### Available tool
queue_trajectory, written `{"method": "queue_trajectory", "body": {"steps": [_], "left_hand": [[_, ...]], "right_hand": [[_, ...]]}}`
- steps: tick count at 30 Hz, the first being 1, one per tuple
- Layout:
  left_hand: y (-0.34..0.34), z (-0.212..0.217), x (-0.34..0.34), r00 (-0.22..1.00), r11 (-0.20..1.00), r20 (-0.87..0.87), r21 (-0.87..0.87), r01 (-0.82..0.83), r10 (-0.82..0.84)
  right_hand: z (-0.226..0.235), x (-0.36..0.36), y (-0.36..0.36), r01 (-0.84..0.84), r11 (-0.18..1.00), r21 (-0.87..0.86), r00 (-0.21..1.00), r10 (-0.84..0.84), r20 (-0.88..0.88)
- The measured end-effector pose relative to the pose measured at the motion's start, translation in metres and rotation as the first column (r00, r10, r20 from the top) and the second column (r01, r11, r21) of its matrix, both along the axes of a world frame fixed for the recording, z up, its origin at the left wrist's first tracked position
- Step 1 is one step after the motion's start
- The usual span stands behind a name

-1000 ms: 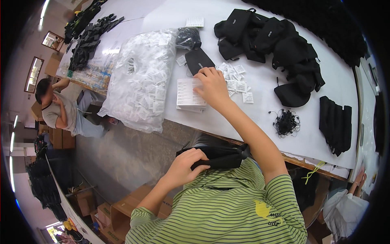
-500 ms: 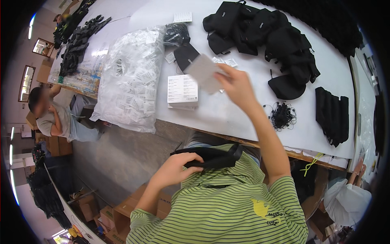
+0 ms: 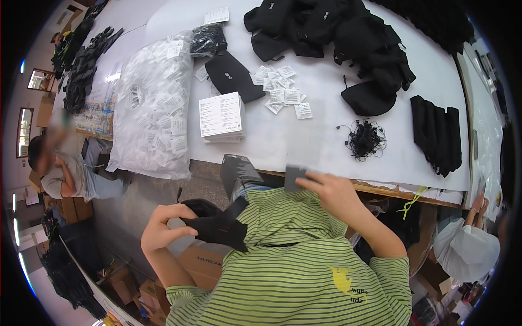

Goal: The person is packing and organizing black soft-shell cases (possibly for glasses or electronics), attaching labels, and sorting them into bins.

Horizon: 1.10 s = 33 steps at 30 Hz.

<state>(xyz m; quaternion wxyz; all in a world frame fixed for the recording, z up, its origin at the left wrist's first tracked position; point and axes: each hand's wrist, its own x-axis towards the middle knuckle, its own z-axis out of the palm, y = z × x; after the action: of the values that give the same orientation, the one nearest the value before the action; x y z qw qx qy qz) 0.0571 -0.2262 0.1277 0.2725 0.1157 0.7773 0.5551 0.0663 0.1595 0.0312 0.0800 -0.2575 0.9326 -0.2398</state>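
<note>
My left hand [image 3: 163,227] grips a black fabric pouch [image 3: 220,231] by its left edge, in front of my shirt. A short cord end sticks up beside the pouch. My right hand [image 3: 333,193] pinches a dark grey card [image 3: 295,177] between thumb and fingers, just short of the table's front edge and right of the pouch. Between the hands, by the table edge, stands a dark printed flat piece [image 3: 239,169]; what supports it is hidden. On the table lie a stack of white printed cards [image 3: 220,117], a black pouch [image 3: 228,73] and small white packets [image 3: 285,89].
A large clear bag of white packets [image 3: 152,108] lies at left. Black pouches [image 3: 326,32] are heaped at the back, with a tangle of black cords [image 3: 364,140] and folded black fabric [image 3: 436,136] at right. One person [image 3: 70,168] sits at left; another [image 3: 467,244] is at right.
My right hand has come back from above the table to the front edge with the card. My left hand has moved left with the pouch, which now hangs lower and tilted.
</note>
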Motion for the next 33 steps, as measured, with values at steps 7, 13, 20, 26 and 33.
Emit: {"method": "queue_trajectory", "body": {"steps": [7,13,20,26,33], "left_hand": [[0.002,-0.003,0.002,1.0,0.999,0.01,0.028,0.021,-0.021],[0.0,-0.005,0.003,1.0,0.998,0.008,0.064,0.024,-0.025],[-0.002,-0.009,0.01,0.999,0.995,0.041,0.101,0.016,-0.021],[-0.003,-0.007,0.004,0.997,0.995,0.042,0.068,0.068,-0.071],[-0.005,-0.006,0.008,0.996,0.991,0.037,0.108,0.076,-0.081]], "right_hand": [[0.013,-0.032,0.009,0.243,0.954,-0.177,0.926,-0.283,-0.25],[-0.018,-0.031,-0.005,0.076,0.993,-0.094,0.97,-0.096,-0.224],[0.01,-0.025,-0.003,0.057,0.982,-0.177,0.992,-0.076,-0.103],[-0.003,-0.024,0.0,0.037,0.999,-0.013,0.995,-0.038,-0.096],[0.008,-0.034,0.002,0.158,0.978,-0.137,0.975,-0.177,-0.132]]}}
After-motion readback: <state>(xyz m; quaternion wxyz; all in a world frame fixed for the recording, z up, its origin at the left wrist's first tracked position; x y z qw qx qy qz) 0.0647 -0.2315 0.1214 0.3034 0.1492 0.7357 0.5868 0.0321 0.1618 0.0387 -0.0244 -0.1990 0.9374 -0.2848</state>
